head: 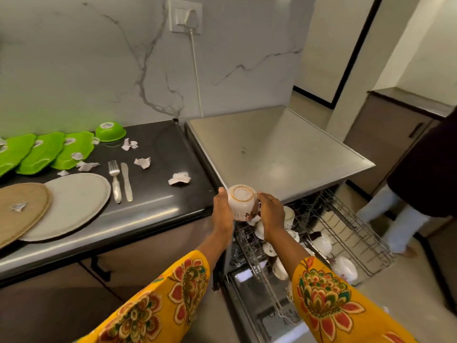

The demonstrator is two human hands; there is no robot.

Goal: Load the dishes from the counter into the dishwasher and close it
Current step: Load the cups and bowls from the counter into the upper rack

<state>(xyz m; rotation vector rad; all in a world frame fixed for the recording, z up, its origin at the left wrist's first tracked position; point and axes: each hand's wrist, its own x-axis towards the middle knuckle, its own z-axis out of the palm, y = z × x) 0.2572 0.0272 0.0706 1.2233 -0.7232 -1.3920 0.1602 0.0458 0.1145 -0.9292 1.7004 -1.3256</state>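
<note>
Holding an inverted cup [241,202] between them, left hand [222,211] and right hand [270,215] curl fingers round its sides above the rack [346,226].

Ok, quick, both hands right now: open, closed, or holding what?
Left hand: holding the upturned white floral ceramic cup on its left side.
Right hand: holding the same cup on its right side.

Marble-walled kitchen corner

A grey-veined white wall [99,58] is carrying a socket [185,16] with a white cord [196,78] hanging down; brown cabinets [385,134] are standing at right.
</note>
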